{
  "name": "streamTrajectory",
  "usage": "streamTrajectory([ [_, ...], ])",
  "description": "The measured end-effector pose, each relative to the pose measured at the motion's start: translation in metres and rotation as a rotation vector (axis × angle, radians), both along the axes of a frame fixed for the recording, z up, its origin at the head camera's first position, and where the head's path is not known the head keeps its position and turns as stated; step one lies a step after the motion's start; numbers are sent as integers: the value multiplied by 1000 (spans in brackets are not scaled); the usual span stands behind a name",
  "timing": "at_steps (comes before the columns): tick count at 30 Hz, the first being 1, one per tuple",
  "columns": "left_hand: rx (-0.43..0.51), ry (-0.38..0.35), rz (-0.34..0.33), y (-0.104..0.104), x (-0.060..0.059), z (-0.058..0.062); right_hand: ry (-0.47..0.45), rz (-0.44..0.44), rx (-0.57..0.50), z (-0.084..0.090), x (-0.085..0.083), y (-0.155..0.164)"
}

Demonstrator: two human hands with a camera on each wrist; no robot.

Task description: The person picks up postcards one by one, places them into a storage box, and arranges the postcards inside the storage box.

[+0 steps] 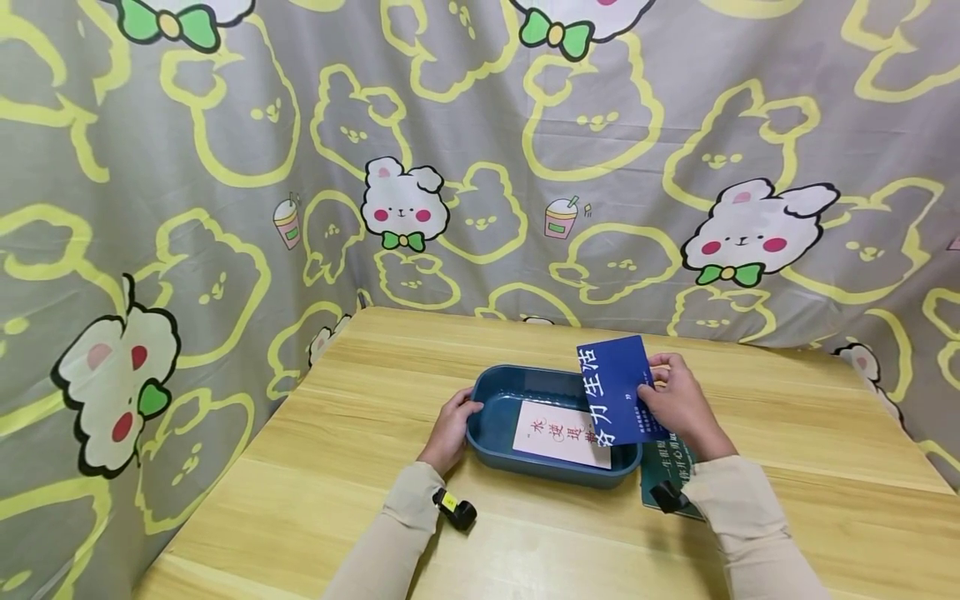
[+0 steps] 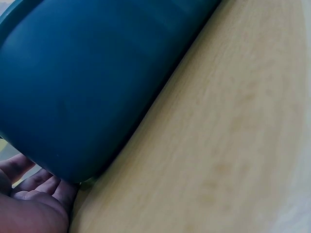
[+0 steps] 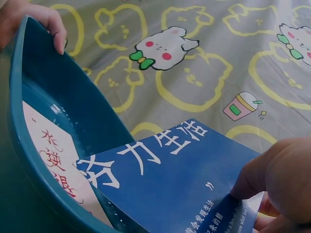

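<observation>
A teal plastic basin [image 1: 525, 468] stands on the wooden table. My left hand [image 1: 447, 429] grips its left end, with the fingertips over the rim in the right wrist view. Inside the basin lies a pale pink notebook [image 1: 551, 432] with red characters. Above the basin's right end, my right hand [image 1: 681, 407] pinches a blue notebook [image 3: 170, 179] with large white characters by its right edge, thumb on the cover. The blue notebook is tilted and hides part of the pink one. A dark green notebook [image 1: 660, 471] lies on the table beside the basin, partly below my right wrist.
The light wooden table [image 1: 300, 483] reaches back to a grey curtain [image 1: 480, 108] with yellow outlines and cartoon rabbits, which also hangs along the left side. A black strap mount [image 1: 455, 508] sits on my left wrist.
</observation>
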State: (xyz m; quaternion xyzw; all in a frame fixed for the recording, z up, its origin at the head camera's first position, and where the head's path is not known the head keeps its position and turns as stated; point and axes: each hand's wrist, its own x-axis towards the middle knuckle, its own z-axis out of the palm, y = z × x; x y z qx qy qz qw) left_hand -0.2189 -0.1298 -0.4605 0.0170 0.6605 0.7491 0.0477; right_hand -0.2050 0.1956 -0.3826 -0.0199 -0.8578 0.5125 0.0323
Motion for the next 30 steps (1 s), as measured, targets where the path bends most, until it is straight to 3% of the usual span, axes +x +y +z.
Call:
streamTrajectory([
  [16, -9, 8, 9, -1, -4, -5, 0, 82, 40, -1, -6, -15],
  [30, -7, -11, 0, -1, -2, -1, 10, 127, 112, -1, -10, -27],
])
